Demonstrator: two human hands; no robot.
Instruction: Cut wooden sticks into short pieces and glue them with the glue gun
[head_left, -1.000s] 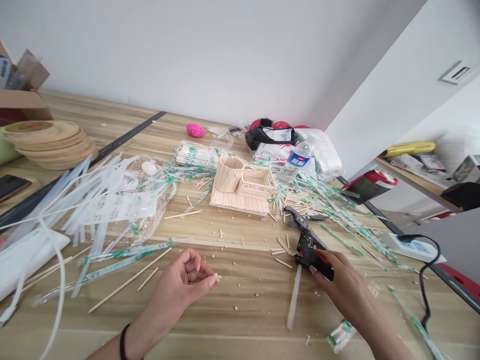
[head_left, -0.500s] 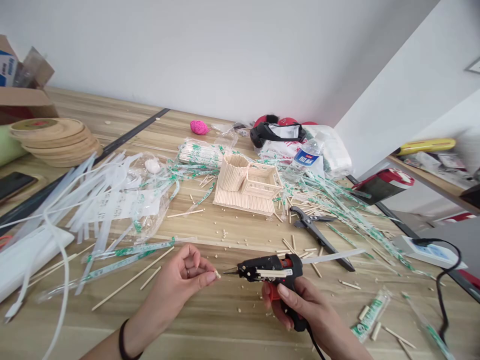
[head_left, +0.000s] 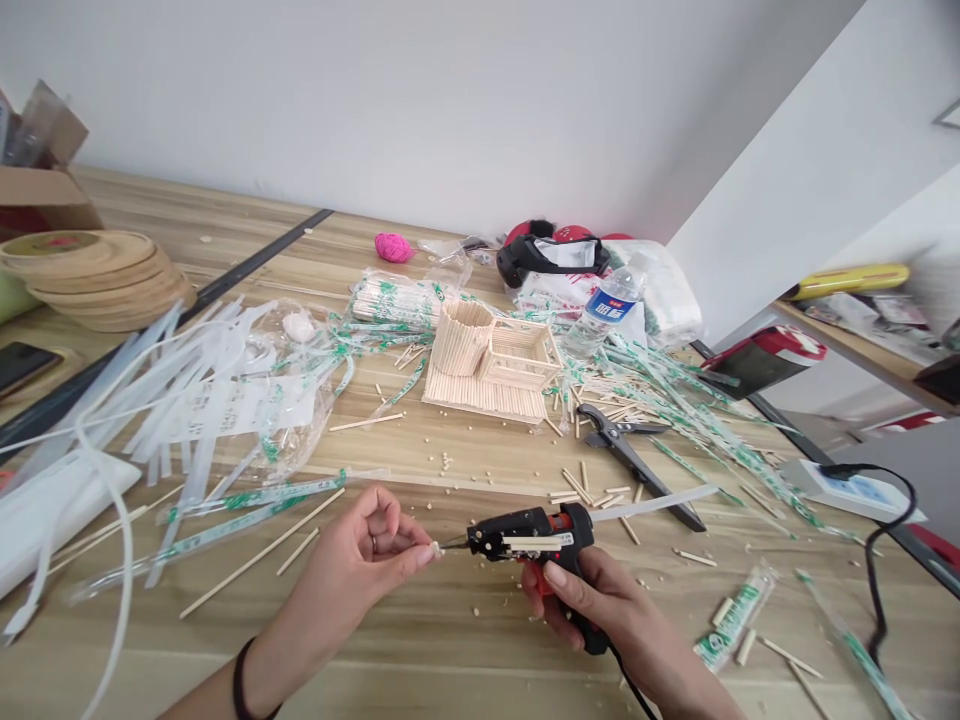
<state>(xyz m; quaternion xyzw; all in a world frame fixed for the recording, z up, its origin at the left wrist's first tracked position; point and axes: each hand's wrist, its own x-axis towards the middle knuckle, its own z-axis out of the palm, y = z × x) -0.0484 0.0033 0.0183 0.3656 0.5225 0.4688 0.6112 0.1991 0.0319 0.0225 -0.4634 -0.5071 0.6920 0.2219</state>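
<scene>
- The left hand [head_left: 379, 545], with a ring on one finger and a dark band at the wrist, has thumb and fingertips pinched together on a tiny pale wooden piece [head_left: 437, 549]; the piece is so small that its exact shape is hard to tell.
- The right hand [head_left: 592, 595] has its fingers wrapped around the handle of a black-and-red glue gun [head_left: 517, 530], which is held above the table with its nozzle pointing at the left hand.
- The nozzle tip meets or nearly meets the tiny piece; whether they touch, I cannot say for sure.
- A translucent white glue stick [head_left: 652, 502] runs out of the back of the gun.
- Beyond both hands, on the wood-grain tabletop [head_left: 360, 650], stands a pale stick-built model [head_left: 486, 400]: a flat base bearing a round, upright-walled tower on the left and a rectangular railed frame on the right.
- Black-handled cutters [head_left: 645, 475] lie to the right of the model, near short cut wooden sticks [head_left: 577, 487].
- A clear plastic bottle with a blue label [head_left: 609, 308] stands behind the cutters.
</scene>
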